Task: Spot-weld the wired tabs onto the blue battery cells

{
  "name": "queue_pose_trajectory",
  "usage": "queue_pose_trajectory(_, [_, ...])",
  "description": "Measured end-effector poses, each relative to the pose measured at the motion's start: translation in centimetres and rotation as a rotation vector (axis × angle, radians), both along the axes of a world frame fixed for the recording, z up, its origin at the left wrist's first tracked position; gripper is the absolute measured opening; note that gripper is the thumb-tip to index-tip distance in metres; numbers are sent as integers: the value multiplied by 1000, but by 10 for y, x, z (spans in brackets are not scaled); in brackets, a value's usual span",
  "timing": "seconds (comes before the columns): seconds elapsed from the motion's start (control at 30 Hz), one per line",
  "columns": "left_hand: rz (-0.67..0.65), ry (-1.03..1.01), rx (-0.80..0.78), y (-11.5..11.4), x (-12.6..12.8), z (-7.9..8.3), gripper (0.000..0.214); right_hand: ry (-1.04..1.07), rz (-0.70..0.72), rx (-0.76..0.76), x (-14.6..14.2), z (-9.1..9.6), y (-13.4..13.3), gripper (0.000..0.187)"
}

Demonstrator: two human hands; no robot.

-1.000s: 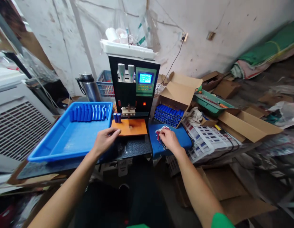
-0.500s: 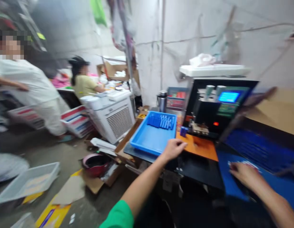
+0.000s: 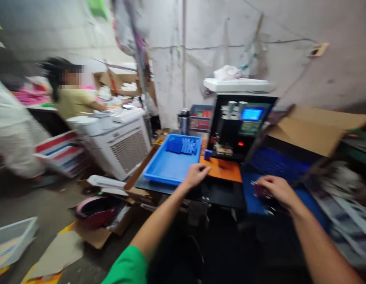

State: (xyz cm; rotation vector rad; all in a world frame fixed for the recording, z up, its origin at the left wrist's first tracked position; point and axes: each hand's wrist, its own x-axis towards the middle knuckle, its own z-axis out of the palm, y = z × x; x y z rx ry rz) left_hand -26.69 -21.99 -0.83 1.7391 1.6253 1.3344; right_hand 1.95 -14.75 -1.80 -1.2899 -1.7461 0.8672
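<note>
My left hand is at the front edge of an orange plate, fingers drawn together; whatever they may hold is hidden. Beside it lies a blue tray with a row of blue pieces at its far end. On the plate, below a black machine with a lit blue screen, stands a small dark-blue block. My right hand is over a blue surface, its fingers bent down at a dark reddish, shiny item too blurred to name.
Behind the tray stands a steel flask. An open cardboard box is at the right, over dark-blue contents. To the left are a white air cooler and a person in a yellow top. A pinkish-red bowl lies low by the table.
The view has swung right, so everything sits further left. My right hand has lifted from the blue surface with a dark item at its fingers. My left hand stays by the orange plate.
</note>
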Motion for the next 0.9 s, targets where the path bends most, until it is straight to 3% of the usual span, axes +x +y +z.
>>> queue_pose_trajectory(0.1, [-8,40,58,13,-4,4,31,335,13,-266,20,22,-8,29])
queue_pose_trajectory(0.2, [-22,65,114,18,-2,6,29,653,9,-288,6,40,-12,29])
queue_pose_trajectory(0.3, [-34,45,206,7,12,7,25,810,28,-286,-16,47,-19,29])
queue_pose_trajectory(0.43, [-90,42,307,-14,42,1,25,940,86,-326,-40,47,-29,30])
queue_pose_trajectory(0.57, [-68,203,403,-25,60,-7,25,1024,121,-358,-60,45,-35,30])
queue_pose_trajectory(0.7, [18,343,448,-26,62,-9,17,1059,133,-390,-75,41,-42,30])
queue_pose_trajectory(0.9, [10,268,489,-32,57,-11,12,1096,131,-452,-87,33,-48,32])
